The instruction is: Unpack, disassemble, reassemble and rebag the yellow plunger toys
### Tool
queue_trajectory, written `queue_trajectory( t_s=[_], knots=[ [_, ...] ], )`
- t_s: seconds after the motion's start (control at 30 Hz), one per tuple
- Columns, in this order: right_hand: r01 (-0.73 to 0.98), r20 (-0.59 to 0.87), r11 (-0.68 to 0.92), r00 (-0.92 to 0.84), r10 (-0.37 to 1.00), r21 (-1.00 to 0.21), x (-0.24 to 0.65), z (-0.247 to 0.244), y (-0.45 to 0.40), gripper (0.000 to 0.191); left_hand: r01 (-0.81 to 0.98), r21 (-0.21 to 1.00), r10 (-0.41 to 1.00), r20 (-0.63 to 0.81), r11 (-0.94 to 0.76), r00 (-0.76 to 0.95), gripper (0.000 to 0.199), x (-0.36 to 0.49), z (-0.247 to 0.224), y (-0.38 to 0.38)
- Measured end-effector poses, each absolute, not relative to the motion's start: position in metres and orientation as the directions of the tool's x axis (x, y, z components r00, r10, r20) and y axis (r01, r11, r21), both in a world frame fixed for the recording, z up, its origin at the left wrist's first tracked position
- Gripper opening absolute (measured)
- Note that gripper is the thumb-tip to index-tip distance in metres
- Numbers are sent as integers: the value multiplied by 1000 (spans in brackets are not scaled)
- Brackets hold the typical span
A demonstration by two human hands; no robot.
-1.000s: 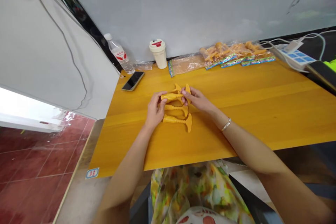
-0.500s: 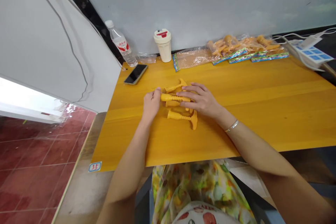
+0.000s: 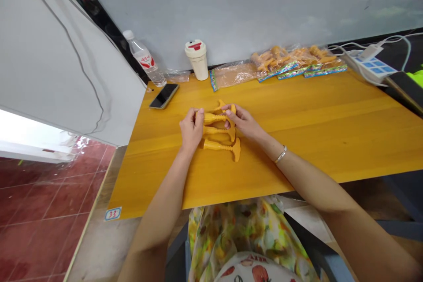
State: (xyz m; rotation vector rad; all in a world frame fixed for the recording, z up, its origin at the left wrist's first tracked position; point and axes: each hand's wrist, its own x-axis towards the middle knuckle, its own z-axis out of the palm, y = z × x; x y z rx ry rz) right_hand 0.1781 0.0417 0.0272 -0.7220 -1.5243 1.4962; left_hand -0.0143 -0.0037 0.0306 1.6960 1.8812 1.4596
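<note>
In the head view, my left hand [image 3: 192, 128] is closed round the handle end of a yellow plastic toy hammer [image 3: 214, 118]. At the head end of the same hammer, the thumb and fingers of my right hand [image 3: 243, 120] pinch it, partly covering it. Just below it on the table lies a second toy hammer [image 3: 216, 131]. Nearer to me a third toy hammer [image 3: 222, 146] lies with its head to the right. Behind my right fingers shows part of one more hammer [image 3: 220, 105], mostly hidden.
A phone [image 3: 164, 96], a water bottle [image 3: 145, 59] and a lidded cup [image 3: 197, 61] stand or lie at the back left. Along the whiteboard are clear bags [image 3: 280, 64] of orange pieces. A power strip [image 3: 373, 66] with cables sits at the right end of the table [image 3: 297, 132].
My right hand has turned from lying over the hammers with fingers spread to pinching the held hammer's head end. My left hand keeps its grip. The whole view has shifted slightly.
</note>
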Motion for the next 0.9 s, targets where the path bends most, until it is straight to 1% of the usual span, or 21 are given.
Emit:
queue_trajectory(
  t_s=[0.07, 0.13, 0.17, 0.23, 0.3, 0.33, 0.4, 0.47, 0.5, 0.6, 0.67, 0.73, 0.77, 0.83, 0.9],
  knots=[
    [-183, 178, 108, -431, 885, -977, 178, 27, 44, 53, 635, 727, 847, 488, -262, -209, 29, -17, 27, -4],
    [-213, 157, 75, -401, 902, -974, 178, 24, 48, 56, 627, 673, 822, 563, -392, -90, 38, -19, 23, -3],
    [-228, 145, 58, -388, 910, -972, 178, 23, 50, 56, 624, 644, 803, 594, -442, -43, 39, -20, 22, -3],
    [-251, 127, 34, -368, 921, -968, 179, 20, 54, 56, 627, 600, 780, 626, -497, 19, 34, -20, 22, -4],
    [-258, 125, 31, -358, 925, -966, 181, 19, 58, 56, 632, 597, 792, 610, -494, 43, 30, -19, 22, -4],
    [-252, 131, 39, -360, 924, -967, 183, 20, 60, 57, 633, 614, 811, 584, -472, 39, 29, -17, 23, -5],
    [-223, 169, 88, -374, 912, -971, 186, 23, 61, 57, 627, 681, 864, 502, -377, -26, 28, -14, 25, -5],
    [-173, 258, 205, -389, 884, -963, 189, 28, 60, 53, 600, 755, 896, 423, -266, -136, 25, -12, 28, -5],
    [-138, 314, 282, -399, 862, -949, 190, 31, 59, 50, 581, 784, 901, 391, -219, -189, 29, -13, 30, -4],
    [-23, 474, 511, -411, 779, -859, 195, 36, 57, 39, 487, 866, 888, 309, -115, -341, 44, -21, 38, 4],
    [63, 555, 611, -351, 754, -789, 200, 37, 60, 36, 377, 923, 857, 253, -74, -449, 45, -34, 44, 14],
    [145, 611, 647, -229, 758, -748, 207, 34, 67, 34, 280, 956, 829, 224, -86, -512, 42, -50, 48, 29],
    [178, 620, 643, -170, 766, -745, 211, 31, 73, 33, 274, 957, 826, 231, -98, -514, 40, -57, 48, 37],
    [227, 597, 598, -82, 798, -769, 221, 22, 86, 34, 315, 944, 852, 246, -102, -462, 34, -70, 43, 53],
    [292, 534, 521, -38, 844, -802, 232, 11, 102, 37, 356, 932, 873, 224, -63, -433, 27, -77, 32, 69]
  ],
)
